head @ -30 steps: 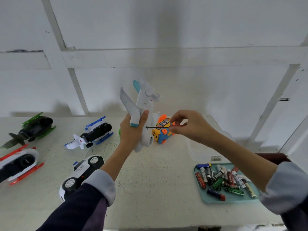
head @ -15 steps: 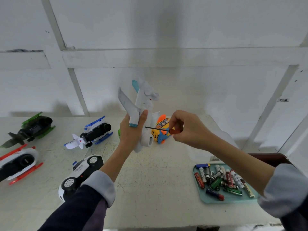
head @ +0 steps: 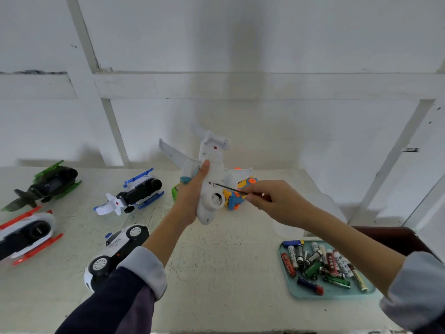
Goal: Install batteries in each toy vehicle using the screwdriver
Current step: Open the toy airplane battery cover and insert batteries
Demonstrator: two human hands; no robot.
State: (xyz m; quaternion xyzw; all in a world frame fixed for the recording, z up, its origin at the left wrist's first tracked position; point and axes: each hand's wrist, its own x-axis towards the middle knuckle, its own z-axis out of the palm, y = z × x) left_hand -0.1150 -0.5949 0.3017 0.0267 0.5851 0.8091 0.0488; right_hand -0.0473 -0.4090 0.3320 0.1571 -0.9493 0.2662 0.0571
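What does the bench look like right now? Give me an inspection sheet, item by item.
Surface: pale, cracked tabletop.
Job's things: white toy plane held belly-up above the table; screwdriver tip at its underside; teal tray of loose batteries.
Clutter: police car, blue-trimmed vehicle, green-trimmed vehicle, red-trimmed vehicle, orange-yellow toy behind the plane.
Hands: left hand grips the plane; right hand pinches the screwdriver.
Cables: nothing seen.
Surroundings: white panelled wall; dark brown object at right.
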